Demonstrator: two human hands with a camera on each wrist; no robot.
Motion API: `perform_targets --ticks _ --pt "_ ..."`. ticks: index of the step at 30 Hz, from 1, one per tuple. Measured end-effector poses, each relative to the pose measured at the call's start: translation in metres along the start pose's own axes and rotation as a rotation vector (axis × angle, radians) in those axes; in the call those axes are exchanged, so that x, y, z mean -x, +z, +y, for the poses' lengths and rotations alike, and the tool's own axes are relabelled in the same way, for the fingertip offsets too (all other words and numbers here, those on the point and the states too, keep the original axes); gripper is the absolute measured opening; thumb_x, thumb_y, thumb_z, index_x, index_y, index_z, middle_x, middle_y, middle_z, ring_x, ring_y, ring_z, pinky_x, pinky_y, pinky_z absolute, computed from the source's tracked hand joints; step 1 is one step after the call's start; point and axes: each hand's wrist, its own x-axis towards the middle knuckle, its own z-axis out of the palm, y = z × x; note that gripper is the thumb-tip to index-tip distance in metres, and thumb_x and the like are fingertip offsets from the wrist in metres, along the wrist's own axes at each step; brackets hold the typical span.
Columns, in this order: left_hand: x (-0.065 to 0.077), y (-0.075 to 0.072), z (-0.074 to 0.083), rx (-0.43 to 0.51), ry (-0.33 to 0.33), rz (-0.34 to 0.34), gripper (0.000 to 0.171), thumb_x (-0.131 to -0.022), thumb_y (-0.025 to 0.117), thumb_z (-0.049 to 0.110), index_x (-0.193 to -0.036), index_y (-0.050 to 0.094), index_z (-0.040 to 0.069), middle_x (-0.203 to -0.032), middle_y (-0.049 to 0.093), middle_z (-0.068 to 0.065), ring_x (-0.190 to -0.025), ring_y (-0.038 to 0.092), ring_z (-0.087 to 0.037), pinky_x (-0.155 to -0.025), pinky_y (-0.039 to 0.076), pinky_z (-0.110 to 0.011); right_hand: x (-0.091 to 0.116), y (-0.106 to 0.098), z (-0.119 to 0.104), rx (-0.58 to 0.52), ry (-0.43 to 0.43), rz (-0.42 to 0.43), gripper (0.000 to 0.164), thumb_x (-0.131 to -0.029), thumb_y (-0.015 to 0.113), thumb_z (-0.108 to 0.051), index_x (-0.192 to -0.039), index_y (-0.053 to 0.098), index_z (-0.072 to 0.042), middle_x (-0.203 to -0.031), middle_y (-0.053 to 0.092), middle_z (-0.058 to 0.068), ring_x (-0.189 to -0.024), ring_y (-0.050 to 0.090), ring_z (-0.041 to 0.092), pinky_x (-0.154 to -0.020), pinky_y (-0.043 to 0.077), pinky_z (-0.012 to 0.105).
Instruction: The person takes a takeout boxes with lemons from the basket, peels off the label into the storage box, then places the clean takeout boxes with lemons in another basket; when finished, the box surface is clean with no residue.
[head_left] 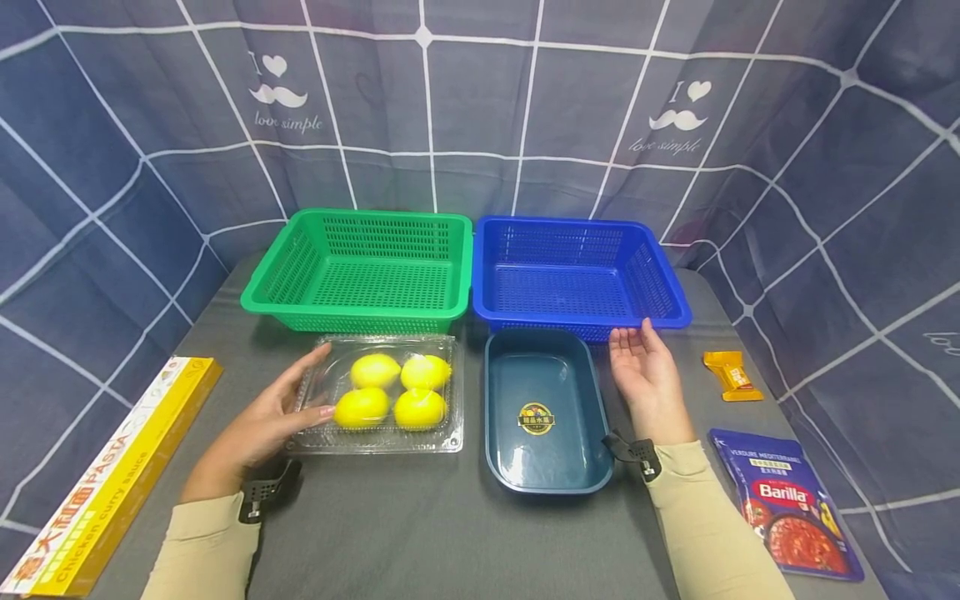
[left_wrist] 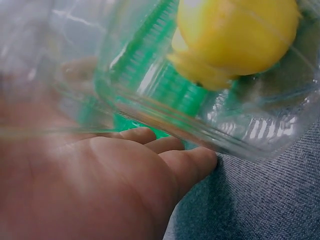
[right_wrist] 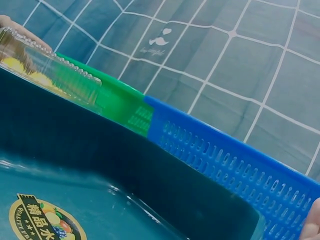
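A clear plastic clamshell box [head_left: 456, 440] with several yellow lemons [head_left: 362, 408] inside lies before the green basket. My left hand [head_left: 262, 421] holds the box by its left end, the thumb over its near left part and the fingers toward the far corner. In the left wrist view, a lemon [left_wrist: 237, 35] shows through the plastic above the hand [left_wrist: 115, 185]. My right hand [head_left: 648, 375], palm turned up and fingers loosely bent, is beside the dark teal tray [head_left: 547, 462]. Its fingertips are by the front rim of the blue basket [head_left: 585, 321] and hold nothing.
The green basket [head_left: 360, 317] and the blue one stand side by side at the back, against a checked curtain. A long pasta box [head_left: 120, 475] lies at the left. An orange packet [head_left: 731, 375] and a purple Barilla pouch [head_left: 787, 504] lie at the right.
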Motion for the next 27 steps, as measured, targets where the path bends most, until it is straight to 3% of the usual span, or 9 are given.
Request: perform_targets --ticks 5,12,17,21,24,27 --pt "0.001 0.000 -0.001 0.001 -0.010 0.004 0.091 -0.096 0.070 -0.009 -0.169 0.019 0.007 -0.175 0.001 -0.013 -0.158 -0.001 -0.032 -0.112 0.035 -0.020 -0.005 -0.002 0.000 -0.076 -0.010 -0.042 0.014 -0.106 0.062 -0.006 -0.115 0.052 -0.010 -0.104 0.058 0.009 -0.095 0.058 0.022 -0.100 0.048 0.029" --pt "0.001 -0.001 -0.002 -0.004 -0.015 0.006 0.090 -0.096 0.070 -0.008 -0.169 0.020 0.010 -0.176 0.004 -0.007 -0.158 -0.001 -0.028 -0.112 0.035 -0.020 -0.009 -0.004 0.002 -0.088 -0.062 -0.078 0.028 -0.097 0.068 0.006 -0.110 0.051 -0.011 -0.100 0.058 0.011 -0.087 0.057 0.027 -0.109 0.041 0.027" --pt "0.000 0.001 -0.001 -0.010 -0.009 0.020 0.088 -0.096 0.070 -0.007 -0.168 0.021 0.007 -0.176 0.007 -0.008 -0.158 0.002 -0.028 -0.112 0.036 -0.022 -0.010 -0.006 0.003 -0.082 -0.070 -0.099 0.028 -0.095 0.070 0.007 -0.108 0.052 -0.010 -0.098 0.059 0.011 -0.086 0.058 0.027 -0.100 0.048 0.030" --pt "0.000 0.004 0.000 -0.022 -0.007 0.056 0.084 -0.097 0.070 -0.005 -0.167 0.026 0.008 -0.175 0.012 -0.010 -0.158 0.006 -0.028 -0.114 0.028 -0.016 -0.009 -0.008 0.004 -0.074 -0.079 -0.126 0.018 -0.101 0.064 0.004 -0.106 0.052 -0.008 -0.098 0.060 0.012 -0.087 0.059 0.026 -0.092 0.053 0.033" --pt "0.000 0.009 0.003 0.022 0.001 0.097 0.078 -0.098 0.068 -0.006 -0.166 0.031 0.005 -0.174 0.016 -0.012 -0.159 0.004 -0.026 -0.115 0.021 -0.012 -0.009 -0.009 0.004 -0.067 -0.087 -0.139 0.012 -0.104 0.060 0.002 -0.105 0.052 -0.007 -0.097 0.060 0.012 -0.087 0.058 0.026 -0.092 0.053 0.033" --pt "0.000 0.014 0.007 0.123 0.020 0.148 0.071 -0.099 0.064 -0.010 -0.163 0.035 0.001 -0.172 0.022 -0.015 -0.158 0.007 -0.027 -0.116 0.024 -0.015 -0.008 -0.009 0.006 -0.065 -0.086 -0.153 0.015 -0.103 0.061 0.003 -0.105 0.051 -0.007 -0.097 0.059 0.012 -0.088 0.058 0.025 -0.095 0.052 0.031"
